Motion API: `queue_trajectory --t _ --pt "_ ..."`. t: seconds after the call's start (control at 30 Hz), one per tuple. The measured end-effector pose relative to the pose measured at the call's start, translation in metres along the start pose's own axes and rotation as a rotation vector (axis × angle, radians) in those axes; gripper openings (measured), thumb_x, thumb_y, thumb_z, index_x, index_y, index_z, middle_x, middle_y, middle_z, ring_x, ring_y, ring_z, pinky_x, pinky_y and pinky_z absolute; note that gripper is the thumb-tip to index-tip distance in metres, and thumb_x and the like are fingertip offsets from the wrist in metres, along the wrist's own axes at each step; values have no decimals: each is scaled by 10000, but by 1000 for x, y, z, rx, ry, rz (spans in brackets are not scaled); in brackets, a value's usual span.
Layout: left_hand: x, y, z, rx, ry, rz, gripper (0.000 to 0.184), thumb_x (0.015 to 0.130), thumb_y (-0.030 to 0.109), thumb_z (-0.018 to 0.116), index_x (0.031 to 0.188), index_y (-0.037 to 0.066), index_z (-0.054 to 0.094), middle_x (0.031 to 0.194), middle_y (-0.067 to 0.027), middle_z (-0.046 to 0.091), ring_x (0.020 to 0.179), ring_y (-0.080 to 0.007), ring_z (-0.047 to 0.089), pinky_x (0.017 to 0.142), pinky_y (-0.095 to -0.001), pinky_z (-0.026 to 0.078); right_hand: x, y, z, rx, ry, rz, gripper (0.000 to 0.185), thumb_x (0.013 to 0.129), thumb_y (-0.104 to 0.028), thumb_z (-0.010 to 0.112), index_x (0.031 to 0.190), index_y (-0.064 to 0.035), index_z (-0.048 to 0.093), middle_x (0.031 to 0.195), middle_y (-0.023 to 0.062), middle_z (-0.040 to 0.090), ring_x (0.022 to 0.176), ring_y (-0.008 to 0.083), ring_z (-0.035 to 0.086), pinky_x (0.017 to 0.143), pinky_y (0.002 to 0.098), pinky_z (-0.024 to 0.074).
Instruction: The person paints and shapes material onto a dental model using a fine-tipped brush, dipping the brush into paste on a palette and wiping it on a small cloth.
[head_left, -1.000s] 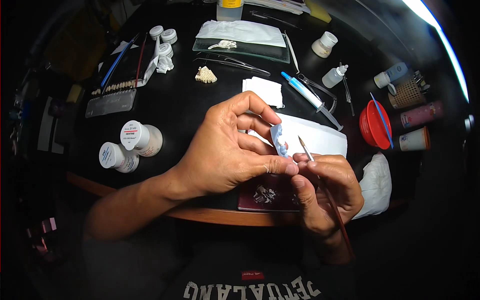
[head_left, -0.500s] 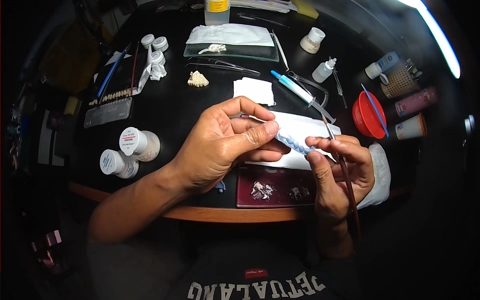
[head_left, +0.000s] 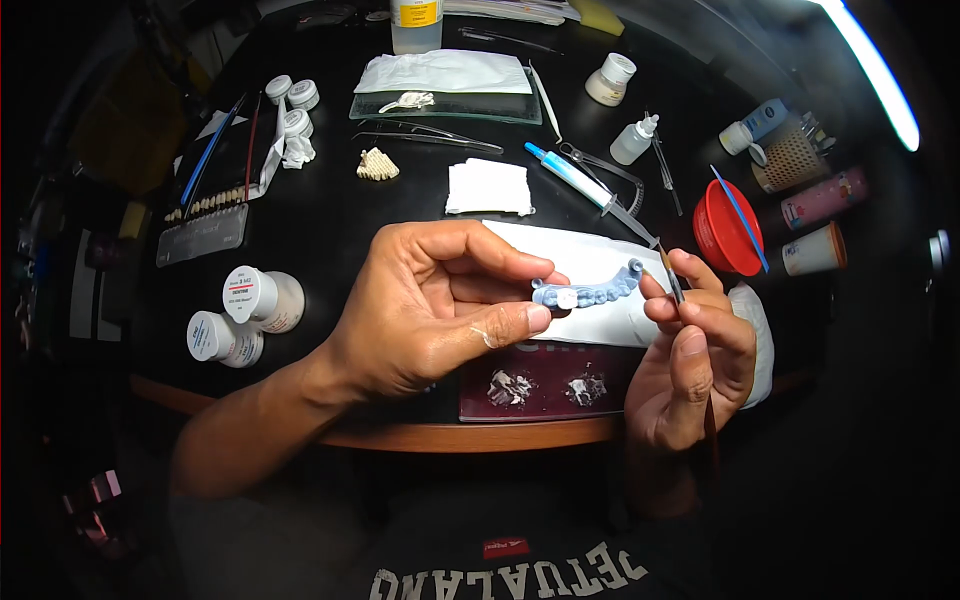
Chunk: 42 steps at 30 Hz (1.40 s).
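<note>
My left hand [head_left: 440, 315] pinches one end of a blue-grey dental model [head_left: 605, 293] between thumb and fingers. The model shows a curved row of teeth, with one whitish tooth near the thumb. In my right hand [head_left: 700, 365] is a fine brush [head_left: 669, 274], its tip pointing up and its dark red handle running down past the palm. The right fingertips are close to the model's far end; whether they touch it I cannot tell. Below the hands lies a dark red slab [head_left: 540, 395] with two patches of whitish material.
Folded white paper [head_left: 520, 240] lies beneath the model. Farther back are a syringe [head_left: 575, 175], tweezers [head_left: 430, 138] and a glass plate [head_left: 460, 108]. A red bowl [head_left: 725, 235] stands right; labelled jars [head_left: 265, 298] stand left. The table's wooden edge [head_left: 400, 436] is nearest me.
The dental model has turned, so its row of teeth and the whitish tooth now show. My right fingers have moved off its end, slightly right, still holding the brush. The view has shifted a little.
</note>
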<state>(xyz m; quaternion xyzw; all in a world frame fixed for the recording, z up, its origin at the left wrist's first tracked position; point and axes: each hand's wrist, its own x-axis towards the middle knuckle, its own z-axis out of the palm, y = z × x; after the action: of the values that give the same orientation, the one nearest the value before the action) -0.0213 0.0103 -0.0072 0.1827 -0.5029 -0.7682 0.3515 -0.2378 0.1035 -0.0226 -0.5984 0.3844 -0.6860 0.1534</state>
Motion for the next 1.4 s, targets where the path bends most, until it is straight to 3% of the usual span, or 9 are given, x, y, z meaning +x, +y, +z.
queue_trajectory --t 0.1,0.23,0.4,1.4 --pt "0 -1 1 53 4 40 256 849 -120 724 1091 -76 653 1145 -284 695 1053 -262 720 940 -355 611 -3 -6 8 112 -10 -18 330 825 37 552 1154 25 572 915 184 713 1257 389 548 1110 530 411" --pt "0 -5 1 64 4 76 249 836 -122 740 1068 -79 662 1137 -280 699 1075 -269 713 948 -361 609 0 -4 9 94 -155 -75 259 769 67 589 1018 -2 589 809 157 657 1268 481 546 1156 648 338" --pt "-1 -5 2 117 12 96 242 828 -123 750 1055 -93 670 1119 -269 703 1095 -282 705 961 -373 607 2 -8 8 1 -202 -70 245 744 89 598 959 -29 607 809 144 659 1289 542 515 1129 660 368" --pt "-1 -6 3 253 19 198 231 814 -133 750 1039 -98 712 1089 -256 714 1042 -276 724 941 -374 617 2 -10 11 -107 -215 -46 289 674 104 661 927 -35 678 792 122 699 1265 467 557 1072 595 480"
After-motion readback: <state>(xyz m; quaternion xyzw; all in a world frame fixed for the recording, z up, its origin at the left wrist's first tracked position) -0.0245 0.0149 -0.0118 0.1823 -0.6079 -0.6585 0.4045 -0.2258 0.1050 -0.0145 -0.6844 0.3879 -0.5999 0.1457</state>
